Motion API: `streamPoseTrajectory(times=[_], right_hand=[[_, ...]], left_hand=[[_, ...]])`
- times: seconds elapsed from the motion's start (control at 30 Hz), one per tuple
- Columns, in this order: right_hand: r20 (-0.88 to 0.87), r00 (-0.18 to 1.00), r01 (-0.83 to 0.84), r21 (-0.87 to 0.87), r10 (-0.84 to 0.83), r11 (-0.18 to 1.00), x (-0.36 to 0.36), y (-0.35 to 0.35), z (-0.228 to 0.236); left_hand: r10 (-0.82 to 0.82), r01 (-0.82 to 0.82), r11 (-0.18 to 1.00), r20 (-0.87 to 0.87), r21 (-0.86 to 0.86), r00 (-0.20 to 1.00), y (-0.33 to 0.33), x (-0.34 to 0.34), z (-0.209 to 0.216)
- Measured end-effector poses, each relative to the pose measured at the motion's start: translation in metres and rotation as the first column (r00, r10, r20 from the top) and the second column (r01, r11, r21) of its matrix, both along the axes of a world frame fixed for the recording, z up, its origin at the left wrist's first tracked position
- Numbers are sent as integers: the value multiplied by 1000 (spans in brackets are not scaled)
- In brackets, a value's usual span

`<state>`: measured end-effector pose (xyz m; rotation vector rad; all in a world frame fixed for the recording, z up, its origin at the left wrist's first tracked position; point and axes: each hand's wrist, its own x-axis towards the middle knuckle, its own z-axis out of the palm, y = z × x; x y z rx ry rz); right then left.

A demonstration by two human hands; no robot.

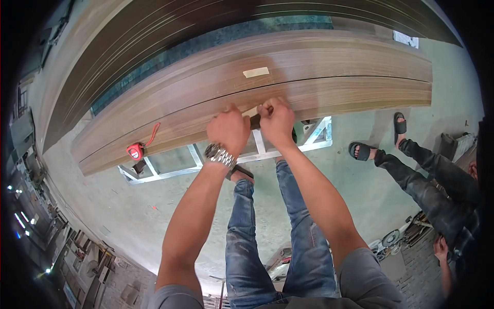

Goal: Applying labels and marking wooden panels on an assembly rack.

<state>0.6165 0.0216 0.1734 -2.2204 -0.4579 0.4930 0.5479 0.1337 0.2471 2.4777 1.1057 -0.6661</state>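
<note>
Two long wood-grain boards lie side by side with a thin dark seam between them, a far board (329, 56) and a near board (360, 95). A short beige strip of tape (256, 72) sticks to the far board. Over the near board, a second beige tape piece (250, 111) shows between my hands. My left hand (228, 129), with a metal watch on its wrist, is closed at its left end; its fingertips are hidden. My right hand (278, 121) pinches at the right end. Under the tape piece is a small dark brown patch I cannot make out.
A red tape measure (135, 151) with a red strap sits on the near board's left. Below the boards is a pale metal frame (193, 154). Dark grooved panels (216, 20) stand beyond. At right, another person's legs (411, 175) and sandals show on the floor.
</note>
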Motion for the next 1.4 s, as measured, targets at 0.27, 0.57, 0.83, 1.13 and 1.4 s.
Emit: streamPoseTrajectory(times=[0.27,0.57,0.83,1.13,1.4], right_hand=[[258,965,82,-96,-55,992,-9,8,-15],[310,947,-14,-206,79,979,4,-28,1],[281,708,-609,-221,648,762,-4,-20,-4],[249,714,-599,-266,654,755,-16,-20,-3],[174,740,-535,-432,649,726,-37,-6,9]], left_hand=[[56,-54,998,-96,18,994,7,32,-15],[56,-62,997,-120,-40,991,15,35,-19],[71,-77,994,-87,-79,994,14,39,-15],[153,-169,966,-92,-197,984,10,36,-18],[280,-276,951,13,-141,960,-17,16,-20]])
